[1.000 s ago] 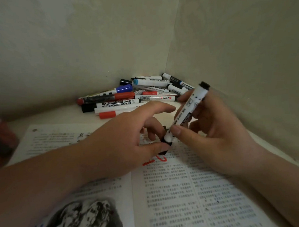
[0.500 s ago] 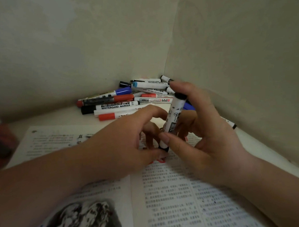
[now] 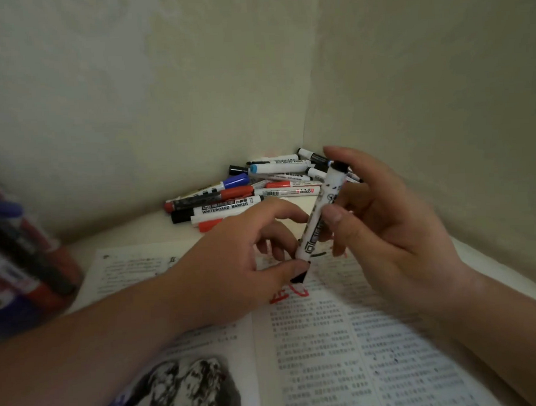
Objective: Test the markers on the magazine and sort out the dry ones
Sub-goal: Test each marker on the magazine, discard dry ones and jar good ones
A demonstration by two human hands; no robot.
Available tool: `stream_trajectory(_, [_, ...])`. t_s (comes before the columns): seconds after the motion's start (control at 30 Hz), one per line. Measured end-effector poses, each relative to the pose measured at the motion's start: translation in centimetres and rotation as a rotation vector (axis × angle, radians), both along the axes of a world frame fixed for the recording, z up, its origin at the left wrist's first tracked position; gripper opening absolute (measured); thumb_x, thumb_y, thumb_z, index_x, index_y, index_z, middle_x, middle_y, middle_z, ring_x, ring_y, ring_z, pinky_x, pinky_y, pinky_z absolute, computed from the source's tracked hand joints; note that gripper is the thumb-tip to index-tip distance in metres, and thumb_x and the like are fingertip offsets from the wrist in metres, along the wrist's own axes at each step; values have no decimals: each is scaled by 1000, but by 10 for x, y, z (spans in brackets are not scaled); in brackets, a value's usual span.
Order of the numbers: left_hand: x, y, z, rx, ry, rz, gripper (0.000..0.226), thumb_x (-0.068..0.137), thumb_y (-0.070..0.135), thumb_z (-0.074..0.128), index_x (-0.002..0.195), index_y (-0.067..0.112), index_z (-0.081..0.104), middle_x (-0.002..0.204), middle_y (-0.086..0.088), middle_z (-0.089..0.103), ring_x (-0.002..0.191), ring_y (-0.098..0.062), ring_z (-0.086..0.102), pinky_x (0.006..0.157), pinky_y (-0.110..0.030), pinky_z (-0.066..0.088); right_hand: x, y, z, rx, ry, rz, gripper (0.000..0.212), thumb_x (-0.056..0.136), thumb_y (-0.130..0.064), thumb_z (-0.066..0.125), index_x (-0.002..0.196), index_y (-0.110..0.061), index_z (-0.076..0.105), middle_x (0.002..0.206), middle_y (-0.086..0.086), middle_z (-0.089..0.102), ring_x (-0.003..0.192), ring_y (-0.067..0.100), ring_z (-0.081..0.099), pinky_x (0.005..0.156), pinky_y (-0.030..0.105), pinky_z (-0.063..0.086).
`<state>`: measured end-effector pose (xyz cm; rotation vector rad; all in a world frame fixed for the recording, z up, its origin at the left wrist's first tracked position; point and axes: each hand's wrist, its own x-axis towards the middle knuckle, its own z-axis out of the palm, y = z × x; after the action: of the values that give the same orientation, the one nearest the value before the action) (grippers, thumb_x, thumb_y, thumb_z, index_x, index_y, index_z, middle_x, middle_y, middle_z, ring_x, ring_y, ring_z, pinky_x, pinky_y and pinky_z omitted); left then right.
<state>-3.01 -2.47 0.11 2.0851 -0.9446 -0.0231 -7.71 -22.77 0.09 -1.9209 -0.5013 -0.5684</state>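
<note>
The right hand's thumb presses on the barrel of one white marker, with the fingers curled behind it and the index finger raised past its top end. The left hand's thumb and curled fingers pinch the black cap at the marker's lower end, while its index finger reaches forward beside the barrel. The marker stands nearly upright, tilted to the right, just above the open magazine, over one red scribble. Two pages show, the left one bearing one black-and-white photograph. Beyond lies a pile of markers, roughly a dozen, though they overlap too much to count exactly. A blurred container of more markers stands at the left edge. All of it rests on a pale tabletop set into the corner of two cream walls. Both forearms come in from below, with the hands meeting at the middle.
</note>
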Motion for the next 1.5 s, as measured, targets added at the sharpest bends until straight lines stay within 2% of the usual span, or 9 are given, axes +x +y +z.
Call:
stream_trajectory(0.2, [-13, 5, 49, 20, -103, 68, 29, 81, 20, 82, 100, 33, 65, 90, 20, 72, 80, -6, 66, 71, -19, 51, -10, 10, 45, 110, -152, -48, 42, 93, -13, 66, 128, -34, 61, 91, -8, 63, 79, 23, 67, 66, 43, 57])
stream_trajectory(0.47, [-119, 105, 114, 121, -208, 379, 15, 83, 36, 80, 91, 32, 68, 83, 21, 70, 72, -4, 66, 64, -21, 52, -62, 103, 126, -31, -9, 192, 19, 89, -17, 76, 101, -22, 61, 73, 6, 68, 66, 32, 67, 57, 50, 56])
stream_trajectory(0.57, [-203, 176, 109, 211, -217, 552, 24, 79, 50, 70, 99, 37, 64, 83, 18, 70, 69, -8, 66, 61, -24, 52, -106, 173, 134, -103, 10, 373, 22, 84, -23, 80, 87, -19, 59, 67, 8, 65, 57, 26, 63, 51, 43, 53])
stream_trajectory(0.77, [-402, 304, 73, 500, -145, 890, 30, 86, 58, 60, 107, 37, 55, 94, 20, 65, 85, 5, 61, 75, -17, 49, -219, 340, 103, -271, 112, 845, 20, 77, -38, 78, 81, -26, 62, 63, -1, 65, 51, 15, 59, 51, 37, 49])
stream_trajectory(0.83, [-464, 341, 62, 529, -35, 995, 36, 90, 57, 58, 114, 30, 61, 107, 14, 68, 98, 0, 64, 86, -26, 53, -259, 397, 92, -346, 91, 976, 18, 76, -39, 78, 83, -31, 64, 63, -7, 65, 52, 8, 58, 55, 34, 50])
stream_trajectory(0.97, [-573, 393, 52, 462, 154, 1257, 15, 90, 44, 69, 99, 32, 68, 92, 20, 69, 86, 5, 65, 76, -22, 53, -336, 493, 67, -496, 79, 1140, 18, 78, -40, 79, 79, -29, 64, 67, -11, 67, 55, 3, 58, 57, 25, 49])
stream_trajectory(1.13, [-663, 433, 24, 410, 203, 1603, 23, 88, 52, 68, 74, 35, 61, 77, 20, 63, 71, 0, 61, 61, -15, 44, -407, 562, 30, -644, 82, 1229, 23, 82, -45, 76, 79, -27, 61, 73, -6, 65, 63, 4, 60, 56, 20, 45])
stream_trajectory(1.23, [-694, 452, -16, 333, 216, 1765, 30, 88, 49, 67, 68, 33, 52, 74, 18, 57, 63, -7, 55, 58, -22, 45, -423, 581, 4, -812, 68, 1244, 23, 87, -43, 73, 78, -28, 59, 77, -9, 62, 66, 3, 58, 55, 16, 41])
stream_trajectory(1.5, [-712, 493, -71, 254, 394, 1928, 37, 92, 40, 66, 66, 22, 46, 64, 3, 47, 54, -5, 45, 61, -25, 45, -421, 617, -45, -1066, 60, 1203, 16, 89, -35, 70, 80, -31, 57, 79, -10, 61, 67, 4, 59, 48, 14, 39])
